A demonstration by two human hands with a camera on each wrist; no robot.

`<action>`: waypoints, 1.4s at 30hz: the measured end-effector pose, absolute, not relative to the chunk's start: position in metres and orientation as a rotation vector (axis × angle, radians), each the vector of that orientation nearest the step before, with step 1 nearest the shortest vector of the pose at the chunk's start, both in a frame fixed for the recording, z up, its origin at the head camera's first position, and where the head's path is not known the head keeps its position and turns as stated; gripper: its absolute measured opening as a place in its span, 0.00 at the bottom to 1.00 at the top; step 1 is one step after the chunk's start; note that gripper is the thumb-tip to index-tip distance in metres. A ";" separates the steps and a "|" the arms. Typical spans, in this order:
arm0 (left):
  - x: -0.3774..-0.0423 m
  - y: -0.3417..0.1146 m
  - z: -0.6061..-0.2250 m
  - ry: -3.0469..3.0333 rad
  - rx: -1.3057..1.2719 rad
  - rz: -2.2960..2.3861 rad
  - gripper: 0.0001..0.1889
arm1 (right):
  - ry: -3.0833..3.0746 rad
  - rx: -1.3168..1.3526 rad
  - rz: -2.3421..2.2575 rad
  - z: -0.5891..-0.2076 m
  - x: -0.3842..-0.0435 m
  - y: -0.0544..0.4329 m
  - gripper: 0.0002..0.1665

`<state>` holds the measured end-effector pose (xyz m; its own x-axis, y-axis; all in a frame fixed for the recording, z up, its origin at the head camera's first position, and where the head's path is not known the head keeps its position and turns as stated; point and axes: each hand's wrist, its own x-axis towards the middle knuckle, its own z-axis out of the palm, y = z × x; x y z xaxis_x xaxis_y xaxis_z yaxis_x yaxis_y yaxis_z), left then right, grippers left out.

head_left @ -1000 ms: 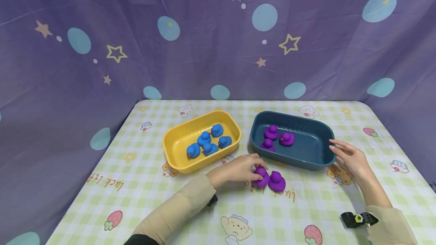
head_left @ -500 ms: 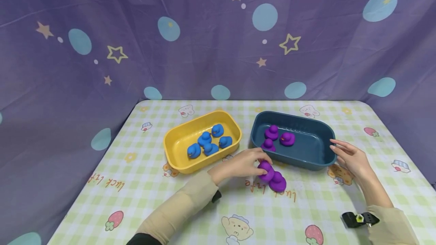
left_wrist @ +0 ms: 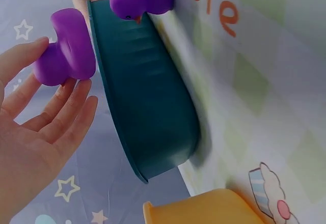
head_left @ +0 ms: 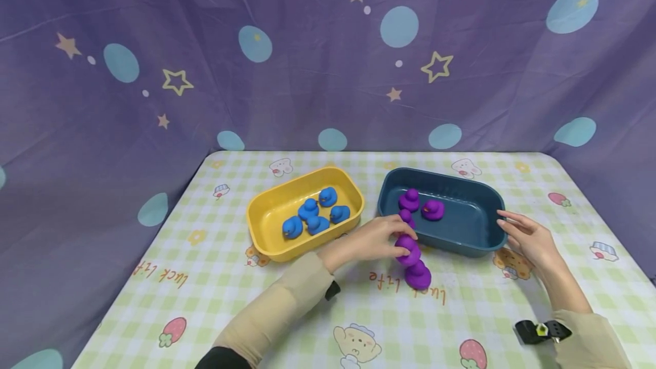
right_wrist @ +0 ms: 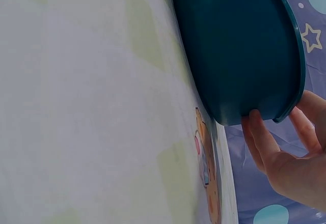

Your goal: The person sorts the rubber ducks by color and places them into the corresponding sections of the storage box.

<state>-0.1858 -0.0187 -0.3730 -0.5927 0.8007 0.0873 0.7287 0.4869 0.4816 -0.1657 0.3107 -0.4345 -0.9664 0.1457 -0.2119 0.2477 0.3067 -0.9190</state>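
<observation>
My left hand [head_left: 378, 238] pinches a purple rubber duck [head_left: 408, 250] between thumb and fingers, held up off the cloth just in front of the dark teal bin [head_left: 451, 241]. In the left wrist view that duck [left_wrist: 76, 46] is tilted, level with the bin's rim. Another purple duck [head_left: 418, 277] sits on the cloth, nearer the front. Inside the teal bin are 3 purple ducks, one [head_left: 406, 217] partly covered by my left hand. With fairly straight fingers, my right hand [head_left: 530, 244] touches the bin's right end; its fingertips [right_wrist: 254, 114] lie against the outer wall.
To the left stands a yellow bin [head_left: 266, 249] holding several blue ducks [head_left: 309, 209]. Both bins rest on a table with a green checked cloth [head_left: 287, 323]. A purple patterned curtain [head_left: 307, 101] hangs behind the table.
My left hand has lifted its purple duck from beside the other one and carried it right and away from me, towards the teal bin. The right hand stays at the bin's end.
</observation>
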 end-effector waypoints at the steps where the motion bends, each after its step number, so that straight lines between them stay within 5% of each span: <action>1: -0.186 -0.018 -0.373 2.576 1.336 0.733 0.14 | 2.470 0.371 -1.756 -0.434 -0.166 0.311 0.35; 42: -0.223 0.038 -0.356 2.637 1.341 0.695 0.16 | 2.488 0.359 -1.737 -0.436 -0.166 0.312 0.34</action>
